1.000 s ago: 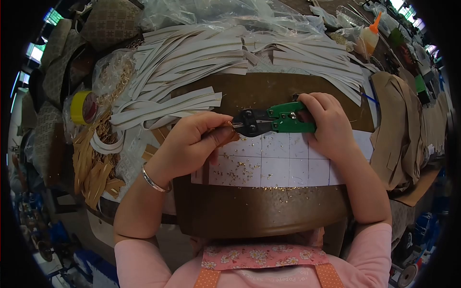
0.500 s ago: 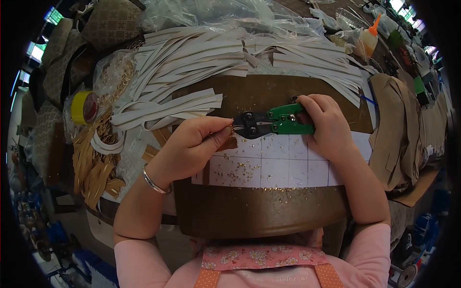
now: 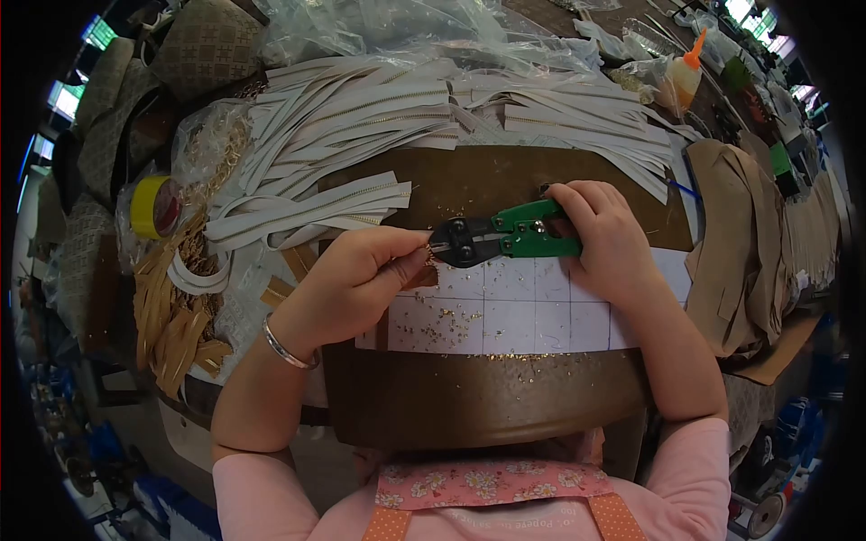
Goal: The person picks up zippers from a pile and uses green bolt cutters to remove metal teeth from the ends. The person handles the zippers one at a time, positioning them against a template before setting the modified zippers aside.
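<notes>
My right hand (image 3: 600, 230) is wrapped round the green handles of a pair of cutters (image 3: 532, 230). The black jaws point left and meet a small brown piece with metal teeth (image 3: 426, 273), which my left hand (image 3: 365, 270) pinches between thumb and fingers. Most of that piece is hidden by my fingers. Below the cutters lies a white sheet with a drawn grid (image 3: 550, 320), strewn with tiny gold bits (image 3: 446, 323). The sheet rests on a brown board (image 3: 487, 397).
White zipper strips (image 3: 388, 108) lie behind the board. At the left are yellow tape (image 3: 155, 207) and tan strips (image 3: 171, 334). Brown fabric pieces (image 3: 740, 243) are stacked at the right, with an orange-tipped bottle (image 3: 683, 79) at the back right and clear plastic (image 3: 379, 32) behind.
The cutter handles look slightly closer together. The whole view has shifted a little, and both hands appear slightly farther left and lower.
</notes>
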Motion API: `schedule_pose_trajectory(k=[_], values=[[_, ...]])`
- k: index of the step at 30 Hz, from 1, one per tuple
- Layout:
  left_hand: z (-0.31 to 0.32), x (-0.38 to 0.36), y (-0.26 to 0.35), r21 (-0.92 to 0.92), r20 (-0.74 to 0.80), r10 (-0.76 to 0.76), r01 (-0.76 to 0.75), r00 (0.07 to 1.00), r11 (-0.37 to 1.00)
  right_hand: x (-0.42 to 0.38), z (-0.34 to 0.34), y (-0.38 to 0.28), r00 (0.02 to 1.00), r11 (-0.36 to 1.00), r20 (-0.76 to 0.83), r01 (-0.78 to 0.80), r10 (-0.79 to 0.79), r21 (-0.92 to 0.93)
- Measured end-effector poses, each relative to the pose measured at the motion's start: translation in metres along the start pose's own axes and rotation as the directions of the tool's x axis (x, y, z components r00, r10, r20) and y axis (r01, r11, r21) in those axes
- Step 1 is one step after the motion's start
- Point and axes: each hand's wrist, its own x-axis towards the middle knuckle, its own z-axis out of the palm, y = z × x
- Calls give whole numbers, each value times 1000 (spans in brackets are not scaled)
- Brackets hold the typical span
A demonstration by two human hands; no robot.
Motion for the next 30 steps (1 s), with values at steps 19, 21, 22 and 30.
schedule_pose_trajectory(k=[19, 21, 22, 30], values=[[-4, -10, 13, -139, 37, -176, 180, 984, 974, -2, -4, -1, 999, 999, 37, -22, 21, 40], [1, -12, 9, -88, -33, -101, 97, 994, 991, -1, -4, 0, 997, 999, 66, -31, 29, 39], [1, -13, 6, -30, -127, -41, 38, 991, 999, -1, -3, 1, 997, 999, 66, -31, 28, 45], [-12, -6, 7, 216, 13, 42, -44, 999, 975, 2, -6, 24, 996, 994, -33, 80, -83, -79]])
